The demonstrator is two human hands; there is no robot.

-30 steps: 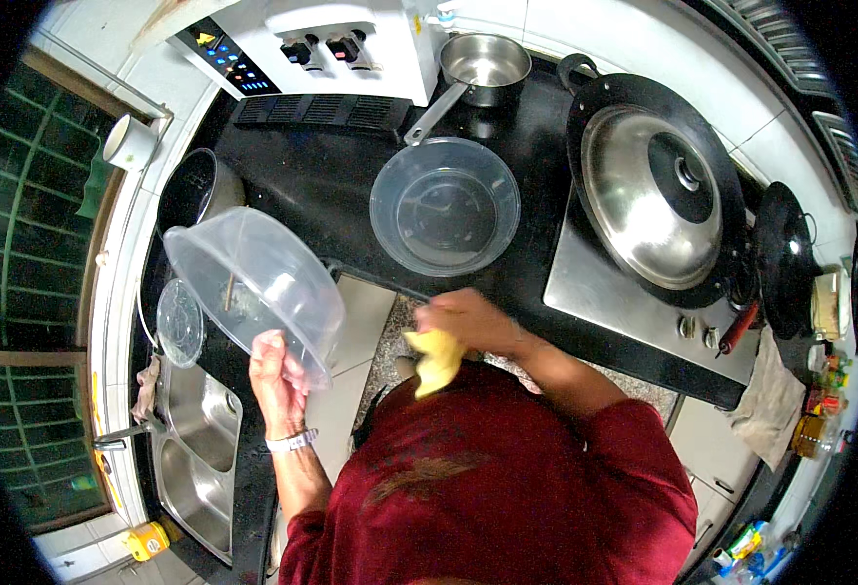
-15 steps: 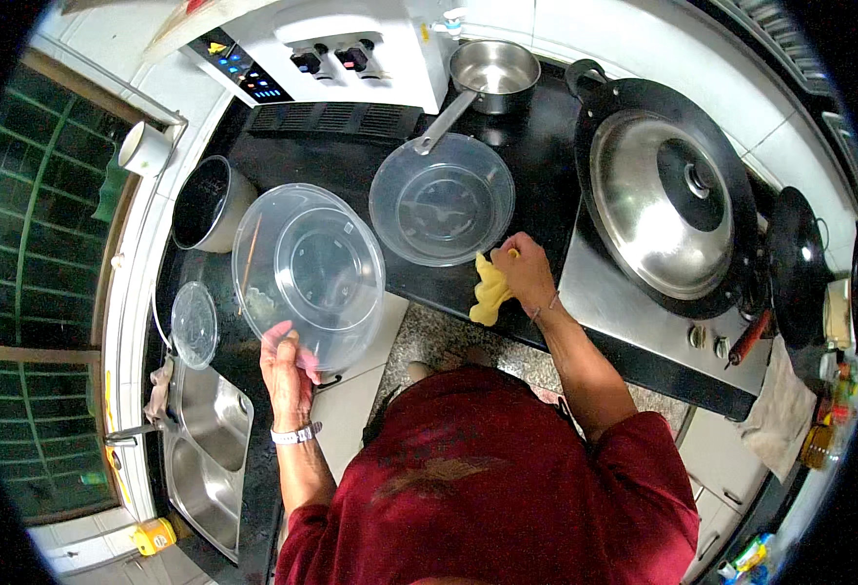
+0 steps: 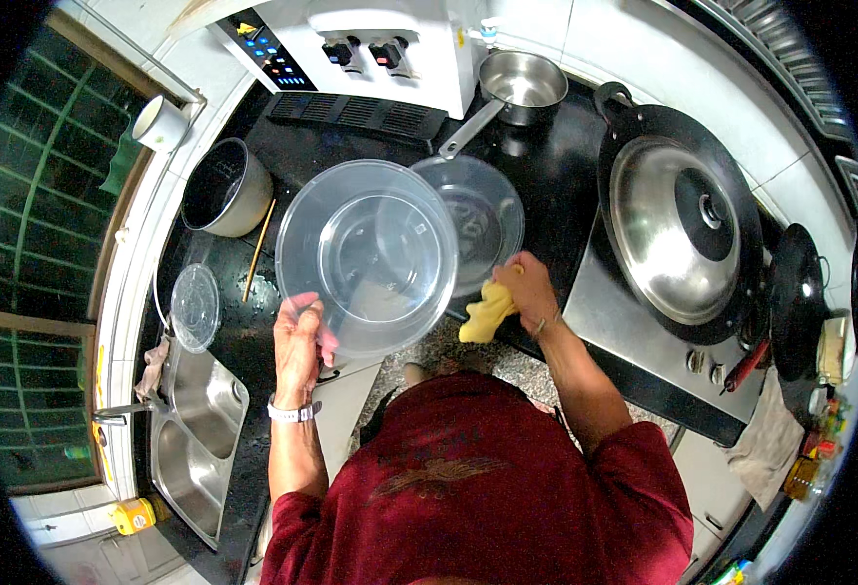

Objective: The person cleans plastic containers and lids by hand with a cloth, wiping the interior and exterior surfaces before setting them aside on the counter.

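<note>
My left hand [image 3: 298, 336] grips the rim of a large clear plastic bowl [image 3: 366, 253], held up over the counter edge with its inside toward me. Pink shows about these fingers; whether it is skin or cloth I cannot tell. Behind it a second clear plastic bowl [image 3: 487, 219] rests on the black counter, partly hidden by the first. My right hand [image 3: 531, 288] is closed on a bunched yellow cloth [image 3: 487, 314], near the front of the second bowl. The cloth hangs below the fingers, apart from the held bowl.
Left stand a pot [image 3: 244, 195], a chopstick-like stick [image 3: 259, 249], a clear round lid [image 3: 195, 307] and a double sink [image 3: 195, 439]. At the back are a water dispenser [image 3: 351, 73] and a steel saucepan [image 3: 525, 88]. A lidded wok [image 3: 678, 234] sits on the stove [image 3: 624, 312].
The held bowl has moved right and now overlaps the bowl on the counter. My right hand and the yellow cloth have shifted only slightly. The head view has turned a little.
</note>
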